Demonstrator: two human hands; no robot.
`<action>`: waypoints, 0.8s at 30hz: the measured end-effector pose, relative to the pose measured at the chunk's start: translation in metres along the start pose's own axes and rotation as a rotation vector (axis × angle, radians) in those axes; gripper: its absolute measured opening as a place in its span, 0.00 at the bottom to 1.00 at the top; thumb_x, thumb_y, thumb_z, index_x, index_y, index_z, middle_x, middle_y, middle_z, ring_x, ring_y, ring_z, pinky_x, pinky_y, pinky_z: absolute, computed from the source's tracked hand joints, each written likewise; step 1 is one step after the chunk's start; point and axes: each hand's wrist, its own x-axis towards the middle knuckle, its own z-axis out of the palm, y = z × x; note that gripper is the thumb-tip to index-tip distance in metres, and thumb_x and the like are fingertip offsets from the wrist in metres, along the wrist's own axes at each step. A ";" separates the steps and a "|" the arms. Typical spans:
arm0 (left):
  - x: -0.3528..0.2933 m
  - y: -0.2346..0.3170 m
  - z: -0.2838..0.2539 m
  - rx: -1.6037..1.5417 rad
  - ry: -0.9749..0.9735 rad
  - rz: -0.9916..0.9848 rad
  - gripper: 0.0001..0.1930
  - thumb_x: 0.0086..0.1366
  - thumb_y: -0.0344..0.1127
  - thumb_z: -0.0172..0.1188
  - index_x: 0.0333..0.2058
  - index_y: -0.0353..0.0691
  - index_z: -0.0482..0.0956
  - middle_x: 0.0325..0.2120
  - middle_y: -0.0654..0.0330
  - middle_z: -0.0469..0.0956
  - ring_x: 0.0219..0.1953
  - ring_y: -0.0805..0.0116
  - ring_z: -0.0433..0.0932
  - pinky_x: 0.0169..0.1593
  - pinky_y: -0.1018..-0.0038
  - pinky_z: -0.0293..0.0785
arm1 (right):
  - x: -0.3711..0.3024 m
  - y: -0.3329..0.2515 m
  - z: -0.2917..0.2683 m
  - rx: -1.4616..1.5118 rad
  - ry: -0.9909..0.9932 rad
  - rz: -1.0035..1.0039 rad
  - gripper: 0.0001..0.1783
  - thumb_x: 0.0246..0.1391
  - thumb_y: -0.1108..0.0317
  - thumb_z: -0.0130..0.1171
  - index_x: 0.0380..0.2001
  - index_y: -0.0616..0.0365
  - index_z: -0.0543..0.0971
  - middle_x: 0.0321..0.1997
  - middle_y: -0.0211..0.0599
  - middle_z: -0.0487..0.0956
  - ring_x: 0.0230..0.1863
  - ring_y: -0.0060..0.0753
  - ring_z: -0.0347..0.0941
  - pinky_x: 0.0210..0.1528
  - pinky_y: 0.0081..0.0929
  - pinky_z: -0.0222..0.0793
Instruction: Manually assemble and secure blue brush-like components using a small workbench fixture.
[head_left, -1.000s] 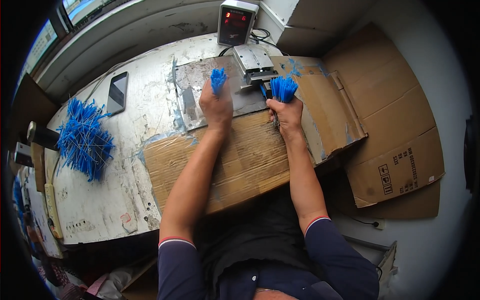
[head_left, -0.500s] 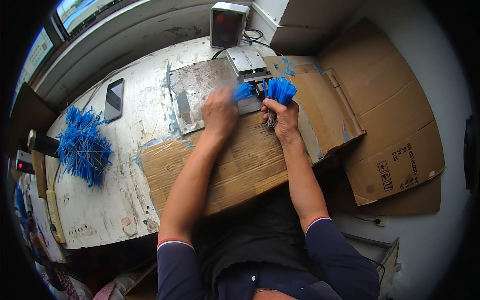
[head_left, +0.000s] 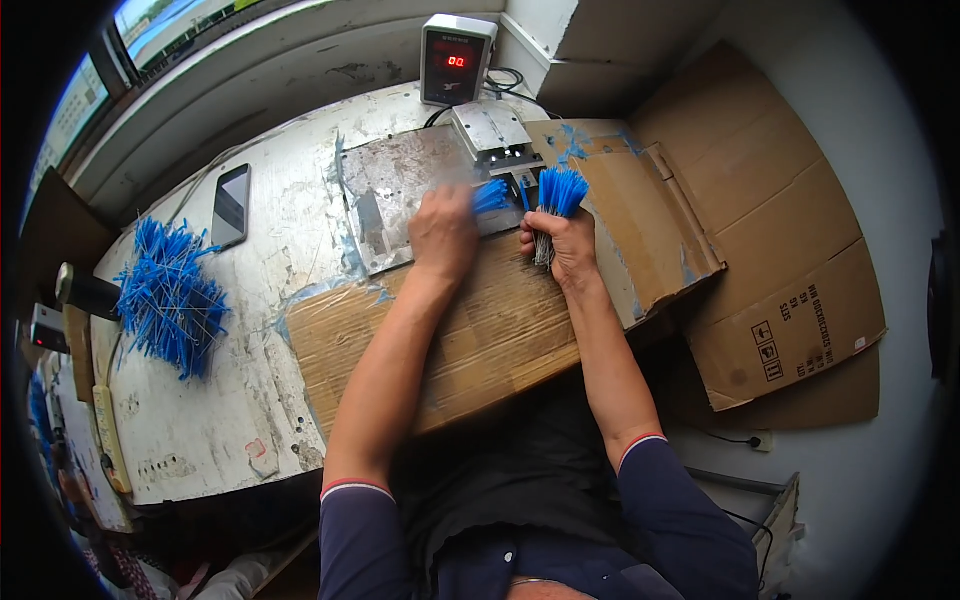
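My right hand [head_left: 562,245] is closed round an upright bundle of thin wires with blue sleeves [head_left: 562,190]; their bare grey ends show below the fingers. A single blue-sleeved wire [head_left: 524,192] stands apart, between its thumb and the small metal bench device [head_left: 492,130]. My left hand [head_left: 445,230], smeared by motion, is closed over the metal plate [head_left: 400,170], with a tuft of blue wire sleeves sticking out of it towards the device. Its fingertips are hidden. A loose heap of blue-sleeved wires [head_left: 172,295] lies on the table at the left.
Behind the device stands a counter box [head_left: 455,62] with a red display. A phone [head_left: 231,205] lies beyond the heap, and a dark cylinder [head_left: 90,292] touches its left side. Cardboard [head_left: 470,340] covers the table's front edge; a large carton [head_left: 790,240] stands at right.
The counter's display, dark before, now shows lit red digits. A single blue wire now stands out near the device beside my right hand. Both hands have barely shifted.
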 end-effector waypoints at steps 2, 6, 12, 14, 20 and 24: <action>0.000 0.000 0.000 0.004 0.006 -0.009 0.08 0.54 0.26 0.61 0.35 0.42 0.79 0.31 0.56 0.80 0.37 0.54 0.80 0.39 0.58 0.77 | -0.001 -0.002 0.000 -0.044 -0.023 0.005 0.09 0.43 0.78 0.67 0.30 0.65 0.79 0.24 0.40 0.80 0.20 0.31 0.79 0.18 0.26 0.77; 0.000 0.000 -0.002 -0.004 0.024 0.008 0.07 0.56 0.26 0.60 0.34 0.42 0.79 0.30 0.56 0.79 0.36 0.54 0.80 0.38 0.58 0.77 | 0.002 -0.008 0.001 -0.132 -0.035 0.073 0.09 0.42 0.80 0.65 0.30 0.66 0.78 0.22 0.41 0.80 0.18 0.31 0.78 0.15 0.27 0.77; 0.006 -0.003 -0.006 -0.124 0.093 -0.143 0.08 0.57 0.26 0.58 0.37 0.42 0.78 0.30 0.51 0.82 0.35 0.49 0.82 0.39 0.57 0.77 | 0.018 -0.005 0.010 -0.265 0.039 0.027 0.07 0.39 0.83 0.63 0.26 0.70 0.77 0.21 0.45 0.79 0.16 0.34 0.78 0.14 0.29 0.75; 0.006 -0.004 -0.007 -0.167 0.073 -0.189 0.09 0.58 0.26 0.58 0.38 0.42 0.78 0.30 0.49 0.82 0.35 0.47 0.83 0.39 0.56 0.77 | 0.020 -0.003 0.012 -0.290 0.053 0.004 0.06 0.39 0.83 0.63 0.24 0.71 0.77 0.20 0.45 0.79 0.16 0.35 0.77 0.15 0.29 0.75; 0.006 -0.006 -0.004 -0.181 0.096 -0.170 0.09 0.58 0.26 0.57 0.39 0.42 0.77 0.30 0.51 0.82 0.35 0.48 0.83 0.39 0.56 0.77 | 0.025 -0.002 0.023 -0.355 0.116 -0.040 0.03 0.39 0.83 0.62 0.20 0.71 0.78 0.19 0.46 0.79 0.16 0.37 0.78 0.16 0.31 0.75; 0.008 -0.004 -0.003 -0.159 0.113 -0.188 0.09 0.59 0.26 0.56 0.40 0.41 0.77 0.32 0.51 0.81 0.38 0.49 0.81 0.41 0.56 0.76 | 0.028 -0.003 0.025 -0.340 0.135 0.007 0.03 0.41 0.83 0.63 0.21 0.71 0.78 0.20 0.46 0.80 0.16 0.37 0.78 0.17 0.31 0.77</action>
